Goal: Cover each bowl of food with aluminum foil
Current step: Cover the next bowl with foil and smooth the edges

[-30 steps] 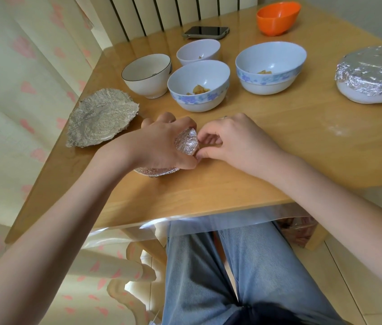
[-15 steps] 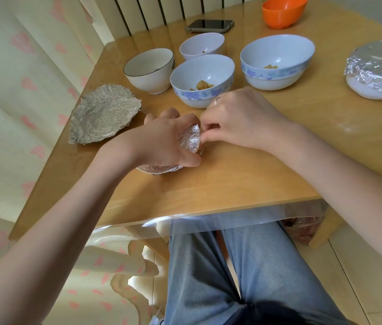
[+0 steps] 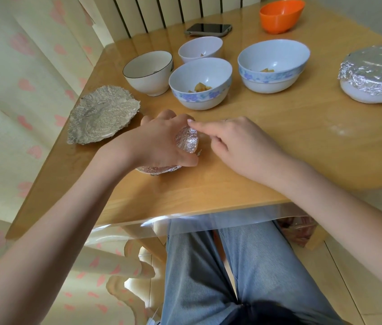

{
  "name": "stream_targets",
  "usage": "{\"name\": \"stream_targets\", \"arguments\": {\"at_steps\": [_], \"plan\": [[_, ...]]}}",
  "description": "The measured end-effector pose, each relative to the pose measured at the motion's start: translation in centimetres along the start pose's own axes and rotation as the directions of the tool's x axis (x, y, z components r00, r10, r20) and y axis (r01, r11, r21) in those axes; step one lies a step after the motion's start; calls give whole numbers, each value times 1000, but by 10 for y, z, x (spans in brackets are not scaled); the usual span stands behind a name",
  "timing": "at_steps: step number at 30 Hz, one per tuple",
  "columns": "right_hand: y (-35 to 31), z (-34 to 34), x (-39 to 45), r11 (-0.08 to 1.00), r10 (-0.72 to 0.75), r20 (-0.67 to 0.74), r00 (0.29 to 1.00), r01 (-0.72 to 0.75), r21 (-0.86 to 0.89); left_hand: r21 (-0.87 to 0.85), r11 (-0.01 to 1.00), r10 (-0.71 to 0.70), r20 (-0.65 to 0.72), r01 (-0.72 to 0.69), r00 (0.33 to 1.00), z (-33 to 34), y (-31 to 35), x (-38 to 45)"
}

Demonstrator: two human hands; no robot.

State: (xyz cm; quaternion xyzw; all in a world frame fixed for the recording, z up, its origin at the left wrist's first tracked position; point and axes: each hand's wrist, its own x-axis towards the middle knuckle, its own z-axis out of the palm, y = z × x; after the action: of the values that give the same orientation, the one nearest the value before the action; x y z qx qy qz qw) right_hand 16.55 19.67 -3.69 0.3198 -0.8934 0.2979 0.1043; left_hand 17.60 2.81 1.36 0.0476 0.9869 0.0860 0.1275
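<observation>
A small foil-covered bowl (image 3: pixel 186 143) sits near the table's front edge, mostly hidden under my left hand (image 3: pixel 159 141), which grips it from above. My right hand (image 3: pixel 234 141) rests just right of it, forefinger stretched out to the foil's far rim, other fingers curled and holding nothing. Behind stand uncovered bowls: a floral-rimmed bowl (image 3: pixel 200 84) with food, a larger floral bowl (image 3: pixel 273 65), a small white bowl (image 3: pixel 200 49) and a dark-rimmed white bowl (image 3: pixel 147 72). A big bowl covered in foil (image 3: pixel 374 75) stands at the right.
A crumpled, dish-shaped foil sheet (image 3: pixel 103 114) lies at the table's left edge. A phone (image 3: pixel 208 29) and an orange bowl (image 3: pixel 281 15) sit at the back. The wooden table (image 3: pixel 302 141) has a clear plastic cover overhanging its front. My legs are below.
My right hand has let go of the foil edge that it pinched and now points its forefinger at the bowl's far rim. The left hand stays on the bowl.
</observation>
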Motion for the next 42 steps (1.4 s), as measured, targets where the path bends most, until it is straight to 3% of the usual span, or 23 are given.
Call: {"name": "stream_targets", "arguments": {"at_steps": [4,9,18,25,30,34,42], "plan": [[-10,9,-5,969,122,-39,992,-111,219,8,999,-41,-17,41,999,1,2,-2],[-21,10,5,857,301,10,953,-275,437,-21,995,-95,-10,95,995,2,6,-3],[-31,12,16,946,249,11,968,-246,211,-7,990,-139,32,140,990,-1,8,-6],[-20,16,31,765,443,101,891,-434,476,-63,996,-52,186,65,981,-20,-17,-16],[-18,15,47,861,380,24,925,-363,355,-23,997,-72,177,77,982,-18,-14,-15],[-18,23,54,870,415,-11,910,-393,297,8,995,-98,175,98,980,-18,-15,-14],[-11,21,52,688,487,160,858,-491,534,75,982,-184,178,173,967,-19,-12,-15]]}}
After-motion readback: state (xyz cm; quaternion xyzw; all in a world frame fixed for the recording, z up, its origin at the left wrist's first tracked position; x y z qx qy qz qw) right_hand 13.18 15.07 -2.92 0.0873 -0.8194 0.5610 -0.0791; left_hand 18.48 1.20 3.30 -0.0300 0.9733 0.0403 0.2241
